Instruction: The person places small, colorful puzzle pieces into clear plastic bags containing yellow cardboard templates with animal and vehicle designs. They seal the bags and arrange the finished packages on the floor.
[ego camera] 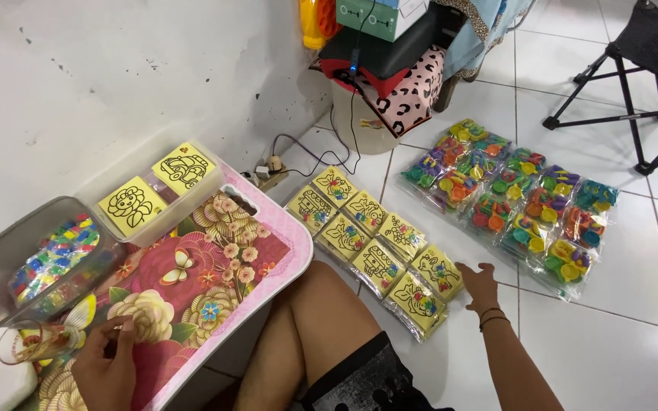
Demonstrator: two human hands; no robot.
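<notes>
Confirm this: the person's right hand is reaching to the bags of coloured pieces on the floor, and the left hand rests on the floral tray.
Not quite. In the head view the right hand reaches to the yellow picture packs, not the bags of coloured pieces, which lie farther off. The left hand does rest on the floral tray.

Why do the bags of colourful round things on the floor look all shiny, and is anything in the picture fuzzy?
In the head view, the clear plastic bags of coloured pieces catch the room light, so they glint; the white floor tiles shine softly too; the left hand at the bottom edge looks slightly soft, while the yellow picture packs near the right hand stay sharp.
</notes>
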